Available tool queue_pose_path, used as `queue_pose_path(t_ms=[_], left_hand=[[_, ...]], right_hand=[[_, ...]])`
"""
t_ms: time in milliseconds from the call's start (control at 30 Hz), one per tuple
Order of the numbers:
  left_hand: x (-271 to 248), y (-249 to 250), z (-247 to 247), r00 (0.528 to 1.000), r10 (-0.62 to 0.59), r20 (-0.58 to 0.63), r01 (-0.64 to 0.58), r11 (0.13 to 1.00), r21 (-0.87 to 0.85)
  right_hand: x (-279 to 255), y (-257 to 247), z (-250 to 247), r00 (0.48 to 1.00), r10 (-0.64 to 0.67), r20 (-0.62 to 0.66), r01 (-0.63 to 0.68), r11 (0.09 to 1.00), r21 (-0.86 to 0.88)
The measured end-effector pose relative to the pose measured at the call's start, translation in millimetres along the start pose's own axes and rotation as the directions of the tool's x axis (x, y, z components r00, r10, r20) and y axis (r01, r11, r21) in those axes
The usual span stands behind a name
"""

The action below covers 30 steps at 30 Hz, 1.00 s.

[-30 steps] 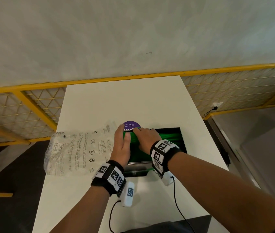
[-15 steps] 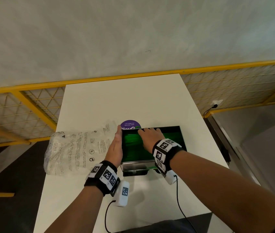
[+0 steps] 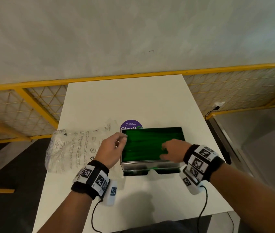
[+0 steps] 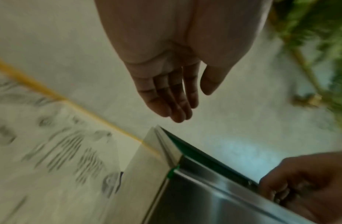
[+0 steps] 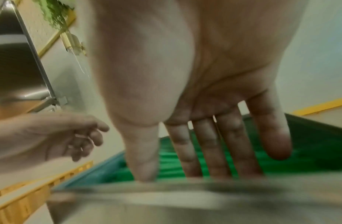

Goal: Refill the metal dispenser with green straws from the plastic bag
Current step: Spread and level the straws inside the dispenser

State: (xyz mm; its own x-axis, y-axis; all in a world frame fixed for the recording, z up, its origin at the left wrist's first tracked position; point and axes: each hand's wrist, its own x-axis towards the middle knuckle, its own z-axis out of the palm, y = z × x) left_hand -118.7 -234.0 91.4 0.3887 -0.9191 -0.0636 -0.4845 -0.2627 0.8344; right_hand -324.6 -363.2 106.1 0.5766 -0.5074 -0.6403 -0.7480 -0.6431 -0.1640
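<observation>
The metal dispenser (image 3: pixel 150 165) stands open-topped on the white table (image 3: pixel 125 101), filled with green straws (image 3: pixel 146 143). The clear printed plastic bag (image 3: pixel 76 148) lies flat to its left. My left hand (image 3: pixel 122 142) hovers at the dispenser's left rim, fingers relaxed and holding nothing; the left wrist view shows this hand (image 4: pixel 185 106) above the dispenser's corner (image 4: pixel 166 151). My right hand (image 3: pixel 164 151) is over the right part of the straws. In the right wrist view its straight fingers (image 5: pixel 210 151) reach down toward the green straws (image 5: pixel 281 163).
A round purple sticker (image 3: pixel 131 124) lies on the table just behind the dispenser. A yellow mesh railing (image 3: pixel 32 101) runs behind and beside the table. Cables (image 3: pixel 202 207) hang from both wrist cameras near the table's front edge.
Both hands left the straws' left end. The left hand pulled back to the dispenser's left rim; the right hand moved right across the straws.
</observation>
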Motion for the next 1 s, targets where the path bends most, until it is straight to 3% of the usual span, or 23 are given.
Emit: queue_pose_path(t_ms=[100,167,233,367,500,800,1000], left_hand=[[-12,14,12,0.955,0.105,0.276,-0.182,0.945,0.271],[-13,16,28,0.896,0.089,0.435,-0.285,0.866,0.410],[-9,13,42,0.863,0.027,0.505,-0.326,0.793,0.514],[-3,8,62,0.852,-0.085,0.516,-0.344,0.651,0.677],[-1,4,68,0.847,-0.127,0.515,-0.354,0.589,0.726],[7,6,73,0.849,-0.194,0.492,-0.265,0.649,0.713],[7,2,74,0.878,-0.159,0.451,-0.236,0.677,0.697]], right_hand=[[4,5,16,0.997,0.005,0.075,-0.011,0.996,0.083],[6,7,20,1.000,-0.013,0.008,0.012,0.990,0.139],[8,10,22,1.000,-0.020,-0.010,0.021,0.991,0.134],[14,8,32,0.995,0.010,0.096,-0.021,0.993,0.116],[21,6,33,0.993,0.037,0.114,-0.046,0.995,0.083],[20,8,31,0.995,0.022,0.101,-0.029,0.997,0.066],[17,13,35,0.994,-0.004,-0.107,-0.004,0.998,-0.068]])
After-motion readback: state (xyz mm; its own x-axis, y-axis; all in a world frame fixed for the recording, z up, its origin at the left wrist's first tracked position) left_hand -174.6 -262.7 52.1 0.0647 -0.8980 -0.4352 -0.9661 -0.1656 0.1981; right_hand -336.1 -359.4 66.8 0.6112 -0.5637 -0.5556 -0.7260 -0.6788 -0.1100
